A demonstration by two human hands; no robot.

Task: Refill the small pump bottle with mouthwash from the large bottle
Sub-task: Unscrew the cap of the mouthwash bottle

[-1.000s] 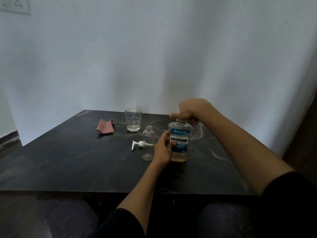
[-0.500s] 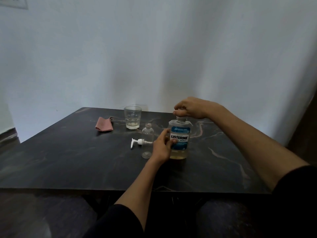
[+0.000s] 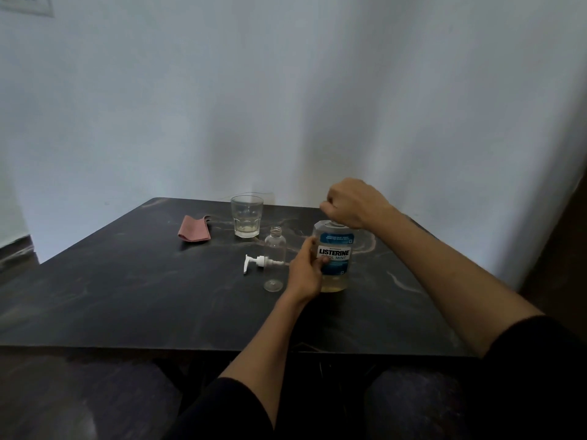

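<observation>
A large clear plastic mouthwash bottle with a blue label reading LISTERINE COOL MINT is seen upright on the dark marbled table, right of the frame's centre, with a shallow layer of pale yellow liquid in its base. Its body is gripped from the left by the left hand, whose thumb lies up along the bottle's left edge while the fingers are curled onto the label. The top of the bottle is covered by the right hand, which is closed in a fist over the cap area; the cap itself is hidden, so what is held inside the fist cannot be told. Just left of the large bottle, a small clear empty plastic bottle is stood upright with its threaded neck open. A white plastic pump head is laid on its side just beside it, on the left. Further back, toward the middle of the frame, a clear faceted drinking glass is placed, and left of it a folded pink cloth is laid flat.
</observation>
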